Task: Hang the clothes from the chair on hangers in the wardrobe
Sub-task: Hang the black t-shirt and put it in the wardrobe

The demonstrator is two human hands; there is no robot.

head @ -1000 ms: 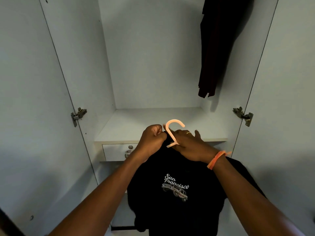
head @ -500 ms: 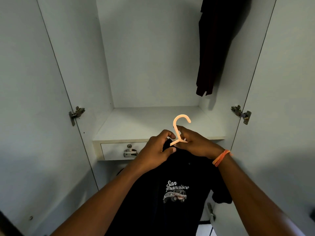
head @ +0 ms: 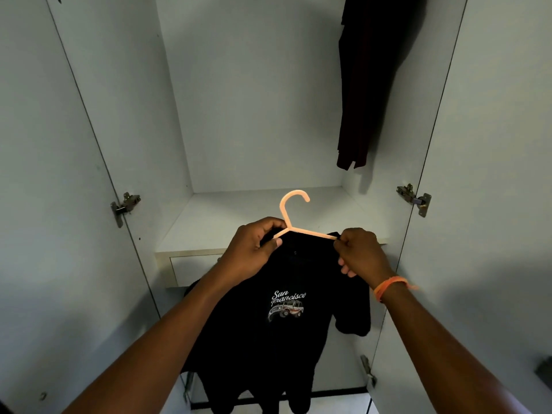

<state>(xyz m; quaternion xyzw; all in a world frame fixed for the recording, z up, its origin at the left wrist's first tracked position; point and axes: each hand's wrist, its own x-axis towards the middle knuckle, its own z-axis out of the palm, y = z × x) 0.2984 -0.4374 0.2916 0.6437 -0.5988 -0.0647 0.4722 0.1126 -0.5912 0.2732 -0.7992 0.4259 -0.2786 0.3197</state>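
Note:
A black T-shirt [head: 283, 333] with a white "San Francisco" car print hangs in front of the open wardrobe. A peach plastic hanger [head: 288, 218] pokes out of its neck, hook upward. My left hand [head: 254, 252] grips the shirt's collar and the hanger's left arm just below the hook. My right hand [head: 358, 252] pinches the collar fabric at the hanger's right arm, whose bare section shows between my hands. The hanger's ends are hidden inside the shirt.
A dark garment [head: 367, 85] hangs at the wardrobe's upper right. Below it runs a white shelf [head: 239, 213] with a drawer [head: 194, 268] under its front edge. Both doors [head: 44, 204] stand open, with metal hinges [head: 415, 198] on each side.
My right hand slid rightward from the hook's base along the hanger arm, pulling the collar outward. The hanger rose slightly and its hook now stands higher. The shirt hangs more spread.

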